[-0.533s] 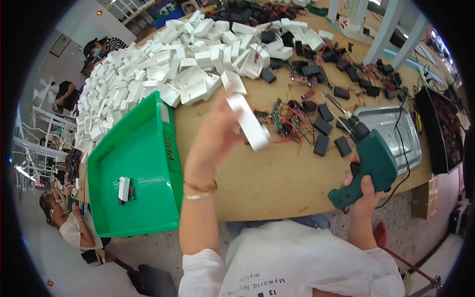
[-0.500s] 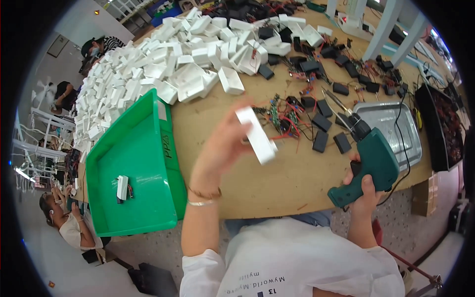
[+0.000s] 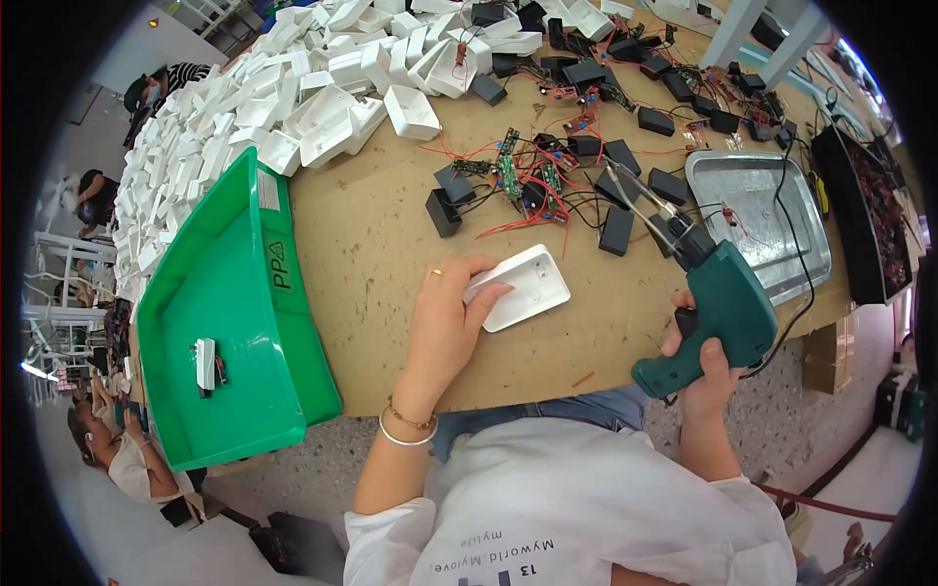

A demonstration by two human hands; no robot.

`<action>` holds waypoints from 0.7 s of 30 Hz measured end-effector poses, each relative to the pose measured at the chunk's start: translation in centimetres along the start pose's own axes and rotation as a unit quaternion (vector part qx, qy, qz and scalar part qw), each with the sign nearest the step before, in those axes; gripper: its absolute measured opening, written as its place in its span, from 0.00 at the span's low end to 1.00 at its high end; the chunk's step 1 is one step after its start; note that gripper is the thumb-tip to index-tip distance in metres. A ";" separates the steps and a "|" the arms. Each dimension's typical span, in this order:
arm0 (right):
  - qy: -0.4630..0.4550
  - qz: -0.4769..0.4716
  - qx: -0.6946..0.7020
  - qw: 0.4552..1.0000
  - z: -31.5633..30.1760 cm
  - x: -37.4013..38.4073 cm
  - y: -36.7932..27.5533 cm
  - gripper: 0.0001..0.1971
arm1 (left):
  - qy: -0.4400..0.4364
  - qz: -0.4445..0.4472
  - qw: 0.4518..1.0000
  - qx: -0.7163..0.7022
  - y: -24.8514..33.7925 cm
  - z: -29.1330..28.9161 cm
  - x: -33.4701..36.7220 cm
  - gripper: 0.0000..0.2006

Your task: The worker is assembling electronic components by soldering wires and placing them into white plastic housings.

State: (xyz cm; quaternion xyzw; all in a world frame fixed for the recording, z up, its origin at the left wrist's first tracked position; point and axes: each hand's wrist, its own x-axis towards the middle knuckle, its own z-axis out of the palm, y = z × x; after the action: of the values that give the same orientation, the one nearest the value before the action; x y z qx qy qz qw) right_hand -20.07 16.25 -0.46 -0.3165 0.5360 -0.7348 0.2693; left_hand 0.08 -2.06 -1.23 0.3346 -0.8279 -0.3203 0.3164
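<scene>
My left hand (image 3: 457, 311) grips one end of a white plastic case (image 3: 532, 290), thumb over its rim, with the hollow side facing up just over the table. In my right hand (image 3: 711, 373) is a dark green soldering gun (image 3: 725, 317), its tip pointing up and left toward the wired parts. Beyond the case lie green circuit boards (image 3: 510, 176) with red and black wires and several black boxes (image 3: 616, 231). A shallow metal tray (image 3: 811, 234) lies right beside the soldering gun.
A green bin (image 3: 293, 332) stands at left with a small white wired piece (image 3: 205, 363) inside. A large heap of white cases (image 3: 293, 88) covers the far left. At far right is a black box of reddish parts (image 3: 860, 215). Co-workers (image 3: 127, 444) sit along the left.
My left hand has brought the white case down and turned it from its closed side to hollow side up. The right hand still holds the soldering gun. The whole view has shifted slightly.
</scene>
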 end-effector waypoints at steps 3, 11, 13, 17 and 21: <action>-0.010 -0.004 0.045 0.999 -0.4 0.0 1.1 0.30 | -0.018 0.042 0.997 0.057 0.9 -0.8 0.4 0.11; -0.105 0.091 0.253 0.958 -1.2 0.3 2.9 0.32 | 0.037 0.023 0.998 0.047 1.3 -1.6 3.3 0.10; -0.102 0.092 0.257 0.957 -1.1 0.5 2.6 0.31 | 0.087 0.003 0.996 -0.002 0.8 -1.8 6.8 0.10; -0.106 0.095 0.265 0.954 -0.8 0.8 2.7 0.30 | 0.084 0.029 0.979 0.185 -1.8 -1.0 13.0 0.09; -0.098 0.090 0.267 0.955 -0.9 0.6 2.8 0.30 | -0.160 0.107 0.949 0.251 -2.5 -0.9 16.4 0.10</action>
State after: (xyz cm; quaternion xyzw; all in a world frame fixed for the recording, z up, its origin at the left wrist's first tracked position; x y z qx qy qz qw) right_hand -20.98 15.61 -3.28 -0.2538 0.3178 -0.7891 0.4603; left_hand -7.80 -16.18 2.47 0.2568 -0.9523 -0.1152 0.1180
